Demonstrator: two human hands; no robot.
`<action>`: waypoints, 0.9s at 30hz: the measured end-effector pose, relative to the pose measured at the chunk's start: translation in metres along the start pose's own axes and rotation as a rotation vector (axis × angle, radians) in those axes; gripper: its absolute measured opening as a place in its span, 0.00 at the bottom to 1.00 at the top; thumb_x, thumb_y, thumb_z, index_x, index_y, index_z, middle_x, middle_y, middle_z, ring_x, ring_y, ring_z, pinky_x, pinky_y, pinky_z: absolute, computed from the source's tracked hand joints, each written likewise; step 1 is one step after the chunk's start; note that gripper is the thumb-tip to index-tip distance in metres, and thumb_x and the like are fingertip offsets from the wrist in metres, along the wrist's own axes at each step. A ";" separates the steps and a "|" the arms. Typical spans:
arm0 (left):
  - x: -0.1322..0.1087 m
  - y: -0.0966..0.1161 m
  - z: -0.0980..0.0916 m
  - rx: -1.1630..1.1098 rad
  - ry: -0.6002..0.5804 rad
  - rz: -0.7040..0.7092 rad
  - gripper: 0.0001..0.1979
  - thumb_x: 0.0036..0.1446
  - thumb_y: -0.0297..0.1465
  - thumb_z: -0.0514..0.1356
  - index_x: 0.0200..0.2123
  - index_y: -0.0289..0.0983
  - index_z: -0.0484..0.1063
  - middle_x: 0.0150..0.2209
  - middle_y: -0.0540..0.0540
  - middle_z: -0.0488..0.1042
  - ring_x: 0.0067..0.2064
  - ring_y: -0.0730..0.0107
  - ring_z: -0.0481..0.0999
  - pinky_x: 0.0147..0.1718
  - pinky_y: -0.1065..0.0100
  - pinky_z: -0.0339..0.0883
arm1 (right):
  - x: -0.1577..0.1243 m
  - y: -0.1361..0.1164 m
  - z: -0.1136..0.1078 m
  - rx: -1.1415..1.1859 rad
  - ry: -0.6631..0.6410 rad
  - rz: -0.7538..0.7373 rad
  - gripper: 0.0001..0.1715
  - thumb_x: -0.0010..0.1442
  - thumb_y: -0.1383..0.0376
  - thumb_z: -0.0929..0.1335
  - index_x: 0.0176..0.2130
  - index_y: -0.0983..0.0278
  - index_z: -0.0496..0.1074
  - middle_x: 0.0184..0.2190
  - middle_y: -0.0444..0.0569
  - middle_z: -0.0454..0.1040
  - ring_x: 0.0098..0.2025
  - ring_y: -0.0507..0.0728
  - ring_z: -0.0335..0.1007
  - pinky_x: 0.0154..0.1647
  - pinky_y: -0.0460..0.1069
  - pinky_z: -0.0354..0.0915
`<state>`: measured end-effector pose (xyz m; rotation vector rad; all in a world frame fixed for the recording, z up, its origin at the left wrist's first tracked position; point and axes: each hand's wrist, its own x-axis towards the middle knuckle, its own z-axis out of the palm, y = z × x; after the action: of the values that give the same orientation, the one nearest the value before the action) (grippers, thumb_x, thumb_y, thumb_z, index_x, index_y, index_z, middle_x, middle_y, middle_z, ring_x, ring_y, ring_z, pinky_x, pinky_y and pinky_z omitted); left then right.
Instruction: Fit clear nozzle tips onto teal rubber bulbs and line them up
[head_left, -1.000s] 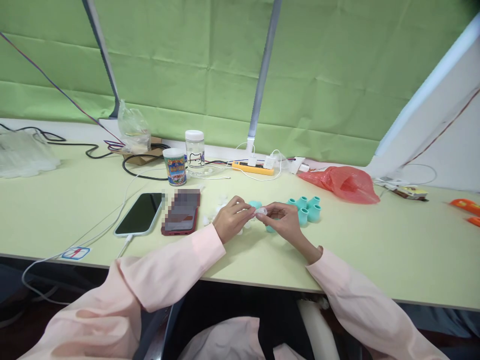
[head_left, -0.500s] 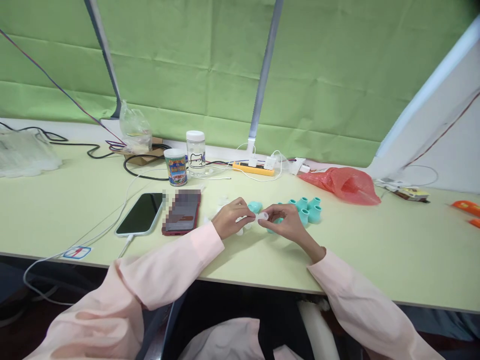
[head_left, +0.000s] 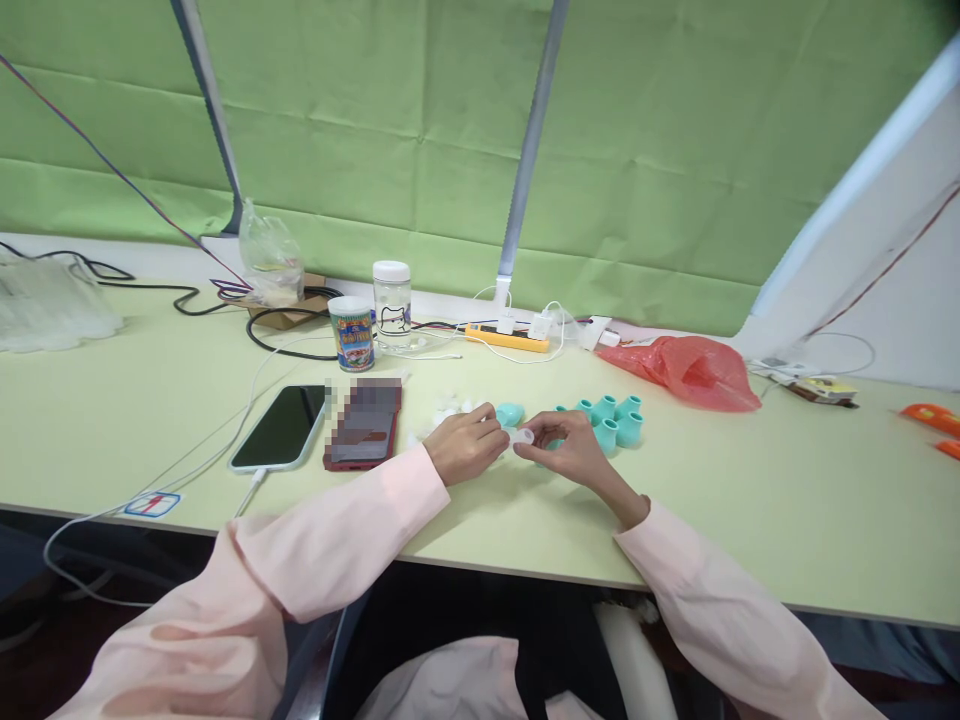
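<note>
Your left hand (head_left: 469,447) and right hand (head_left: 570,445) meet just above the surface (head_left: 750,500), near the middle of its near edge. Both are curled shut, their fingertips pinching one small translucent piece (head_left: 523,436) between them. The grip looks like a fingertip hold suited to something this tiny, with wrists resting low for steadiness.

Just beyond your left hand lie loose white bits (head_left: 450,408) and a single teal cap (head_left: 511,413). Past your right hand, a cluster of teal caps (head_left: 615,420) stands close together, within easy reach.

Toward the left, a red phone (head_left: 365,425) lies touching a black phone (head_left: 281,427) that is plugged into a white cable. Behind them stand a printed cup (head_left: 350,333), its label too small to read, and a clear jar (head_left: 392,293) bearing a drawn cat face. At the far edge sit a yellow power strip (head_left: 506,338) and a red plastic bag (head_left: 690,365). A sticker (head_left: 152,504) at the near edge carries a red mark that can't be read.
</note>
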<state>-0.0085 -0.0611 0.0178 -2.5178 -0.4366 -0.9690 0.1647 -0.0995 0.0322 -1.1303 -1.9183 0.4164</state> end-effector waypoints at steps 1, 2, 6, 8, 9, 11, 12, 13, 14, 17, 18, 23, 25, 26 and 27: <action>0.001 0.001 0.000 -0.013 0.004 -0.006 0.10 0.53 0.27 0.47 0.25 0.34 0.66 0.22 0.47 0.67 0.32 0.72 0.64 0.23 0.74 0.59 | 0.000 0.000 0.000 0.003 -0.002 0.003 0.07 0.41 0.64 0.67 0.23 0.67 0.69 0.17 0.45 0.68 0.18 0.48 0.62 0.20 0.44 0.63; 0.001 0.002 0.000 -0.030 0.013 -0.015 0.10 0.52 0.27 0.48 0.25 0.34 0.66 0.21 0.47 0.67 0.32 0.72 0.64 0.23 0.74 0.59 | 0.000 0.000 0.001 0.008 -0.002 0.006 0.08 0.41 0.64 0.67 0.23 0.67 0.69 0.17 0.45 0.68 0.18 0.48 0.62 0.20 0.44 0.63; 0.003 0.004 -0.001 -0.140 0.086 -0.103 0.06 0.49 0.26 0.50 0.25 0.34 0.65 0.20 0.49 0.67 0.30 0.74 0.64 0.21 0.75 0.58 | 0.001 0.001 0.002 0.038 0.038 0.036 0.08 0.40 0.63 0.68 0.23 0.67 0.69 0.18 0.46 0.69 0.18 0.49 0.62 0.20 0.45 0.62; 0.004 0.005 -0.002 -0.203 0.148 -0.177 0.05 0.48 0.26 0.51 0.24 0.34 0.65 0.19 0.49 0.66 0.28 0.74 0.64 0.22 0.75 0.59 | 0.003 0.002 0.002 0.056 0.085 0.059 0.09 0.40 0.63 0.68 0.23 0.67 0.69 0.18 0.46 0.69 0.19 0.49 0.62 0.20 0.45 0.62; 0.005 0.005 -0.003 -0.237 0.182 -0.221 0.04 0.48 0.25 0.51 0.24 0.34 0.65 0.19 0.50 0.66 0.28 0.75 0.64 0.22 0.75 0.59 | 0.004 0.003 0.002 0.066 0.119 0.074 0.09 0.40 0.62 0.68 0.23 0.67 0.69 0.18 0.46 0.69 0.19 0.49 0.62 0.20 0.45 0.62; 0.006 0.003 -0.005 -0.309 0.234 -0.317 0.04 0.47 0.26 0.52 0.24 0.34 0.65 0.19 0.49 0.65 0.27 0.76 0.64 0.23 0.75 0.60 | 0.006 0.006 0.000 0.083 0.201 0.106 0.10 0.41 0.61 0.68 0.23 0.67 0.68 0.17 0.46 0.68 0.19 0.50 0.62 0.19 0.45 0.61; 0.006 0.002 -0.006 -0.338 0.240 -0.362 0.04 0.47 0.26 0.52 0.25 0.34 0.65 0.20 0.49 0.65 0.27 0.76 0.64 0.22 0.76 0.61 | 0.007 0.008 -0.001 0.085 0.237 0.117 0.10 0.41 0.61 0.68 0.23 0.67 0.68 0.17 0.46 0.68 0.19 0.50 0.63 0.19 0.45 0.61; 0.006 0.000 -0.007 -0.352 0.225 -0.401 0.04 0.47 0.26 0.52 0.25 0.34 0.66 0.20 0.49 0.66 0.27 0.76 0.64 0.23 0.76 0.61 | 0.007 0.009 -0.001 0.077 0.260 0.120 0.10 0.41 0.61 0.68 0.23 0.66 0.68 0.18 0.46 0.68 0.19 0.50 0.63 0.19 0.45 0.62; 0.006 -0.002 -0.007 -0.344 0.186 -0.435 0.04 0.47 0.26 0.52 0.25 0.34 0.66 0.21 0.49 0.66 0.28 0.76 0.64 0.23 0.75 0.61 | 0.008 0.010 -0.001 0.056 0.267 0.113 0.10 0.42 0.61 0.67 0.24 0.66 0.68 0.18 0.46 0.69 0.19 0.50 0.63 0.20 0.45 0.62; 0.003 -0.009 -0.003 -0.174 -0.039 -0.494 0.06 0.47 0.27 0.52 0.24 0.34 0.68 0.23 0.47 0.68 0.33 0.70 0.63 0.26 0.71 0.62 | 0.007 0.011 0.001 -0.105 0.210 0.030 0.09 0.43 0.63 0.66 0.27 0.66 0.68 0.21 0.46 0.70 0.22 0.50 0.64 0.24 0.45 0.62; 0.002 -0.012 0.000 -0.093 -0.126 -0.502 0.06 0.47 0.27 0.52 0.24 0.34 0.68 0.24 0.45 0.68 0.35 0.67 0.63 0.27 0.70 0.62 | 0.007 0.011 0.003 -0.180 0.169 -0.006 0.09 0.43 0.64 0.65 0.28 0.66 0.69 0.22 0.46 0.70 0.22 0.50 0.64 0.25 0.46 0.61; -0.005 -0.019 0.012 0.038 -0.394 -0.519 0.08 0.48 0.28 0.52 0.26 0.33 0.70 0.29 0.41 0.68 0.38 0.63 0.61 0.31 0.66 0.61 | 0.004 0.011 0.010 -0.502 0.002 -0.107 0.10 0.44 0.66 0.64 0.31 0.65 0.68 0.26 0.46 0.71 0.28 0.52 0.65 0.35 0.49 0.57; -0.007 -0.020 0.014 0.000 -0.406 -0.539 0.08 0.49 0.28 0.52 0.27 0.35 0.71 0.29 0.42 0.68 0.37 0.63 0.61 0.30 0.66 0.61 | 0.004 0.011 0.010 -0.580 -0.046 -0.120 0.11 0.45 0.66 0.63 0.32 0.65 0.68 0.28 0.46 0.72 0.31 0.53 0.65 0.38 0.50 0.54; -0.007 -0.020 0.015 -0.017 -0.401 -0.548 0.09 0.49 0.28 0.51 0.28 0.35 0.71 0.29 0.42 0.68 0.37 0.63 0.61 0.30 0.66 0.61 | 0.003 0.011 0.010 -0.616 -0.076 -0.126 0.11 0.46 0.65 0.63 0.33 0.65 0.68 0.29 0.47 0.72 0.32 0.54 0.65 0.39 0.50 0.53; -0.007 -0.020 0.015 -0.030 -0.389 -0.558 0.09 0.50 0.28 0.51 0.29 0.35 0.71 0.29 0.42 0.68 0.37 0.63 0.61 0.30 0.66 0.60 | 0.003 0.012 0.011 -0.654 -0.106 -0.132 0.12 0.46 0.65 0.62 0.33 0.65 0.68 0.29 0.47 0.72 0.32 0.54 0.65 0.40 0.51 0.52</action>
<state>-0.0137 -0.0375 0.0077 -2.6651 -1.3008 -0.6477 0.1620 -0.0897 0.0200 -1.3900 -2.2834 -0.2561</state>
